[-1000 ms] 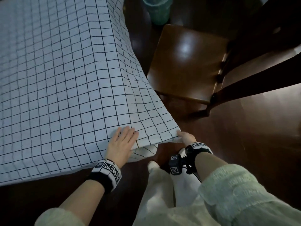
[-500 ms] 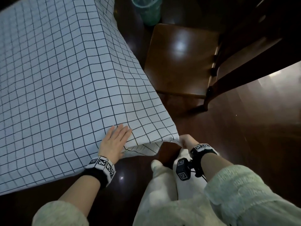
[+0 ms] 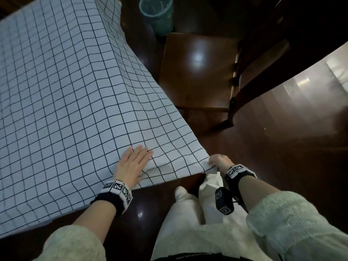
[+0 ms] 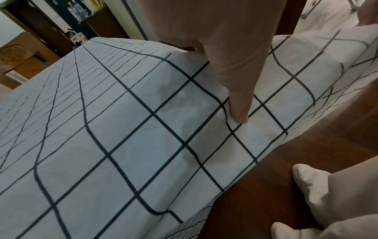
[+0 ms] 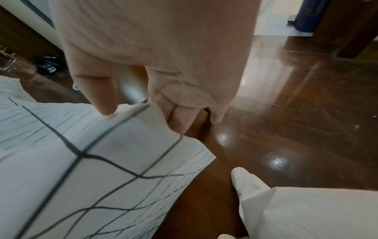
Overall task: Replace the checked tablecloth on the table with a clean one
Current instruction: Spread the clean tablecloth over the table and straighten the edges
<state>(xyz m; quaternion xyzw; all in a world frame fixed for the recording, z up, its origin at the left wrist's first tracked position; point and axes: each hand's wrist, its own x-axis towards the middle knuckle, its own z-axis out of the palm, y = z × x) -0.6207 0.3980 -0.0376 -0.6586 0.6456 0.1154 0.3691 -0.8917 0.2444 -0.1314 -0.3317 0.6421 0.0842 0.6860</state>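
A white checked tablecloth (image 3: pixel 71 102) with thin black lines covers the table and hangs over its near corner. My left hand (image 3: pixel 131 164) lies flat on the cloth near that corner, fingers straight; in the left wrist view the thumb presses the checked tablecloth (image 4: pixel 126 129). My right hand (image 3: pixel 218 161) pinches the cloth's hanging corner at the lower right. The right wrist view shows my right hand (image 5: pixel 143 106) with thumb and curled fingers closed on the edge of the checked tablecloth (image 5: pixel 81 161). No second cloth is in view.
A dark wooden chair (image 3: pixel 199 72) stands just right of the table, its back (image 3: pixel 263 76) toward the right. A green bin (image 3: pixel 157 14) sits on the floor beyond it. The glossy wooden floor (image 3: pixel 282 147) stretches right. My white-trousered legs (image 3: pixel 190 213) stand close to the table corner.
My right hand has drawn the cloth's corner outward and taut, so the loose fold that hung below my left hand has smoothed. The left hand stays flat on the cloth.
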